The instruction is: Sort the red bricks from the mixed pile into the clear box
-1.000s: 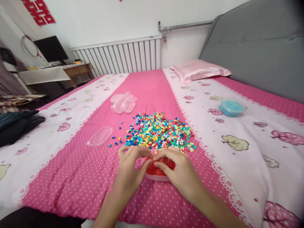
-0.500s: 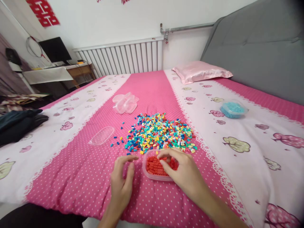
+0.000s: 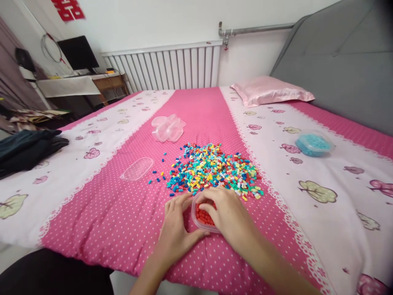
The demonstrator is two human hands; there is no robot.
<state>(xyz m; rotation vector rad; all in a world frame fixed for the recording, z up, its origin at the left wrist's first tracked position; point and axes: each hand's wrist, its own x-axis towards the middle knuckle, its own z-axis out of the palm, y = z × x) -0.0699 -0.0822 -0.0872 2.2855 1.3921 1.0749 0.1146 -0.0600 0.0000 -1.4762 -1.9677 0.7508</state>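
Framing the left end of the clear tub [image 3: 194,215] with the left hand [image 3: 176,225], thumb spread wide from the fingers, right at the rim! Curving over the tub's right side with the right hand [image 3: 229,209], fingers bent, tips close together just above the red pieces [image 3: 205,216]; pinching one or not, cannot tell. Down on the bed [image 3: 116,225], tub between both hands. Just beyond the fingers, a heap of coloured pieces [image 3: 215,170]; off to the left, well apart, a flat lid [image 3: 137,169].
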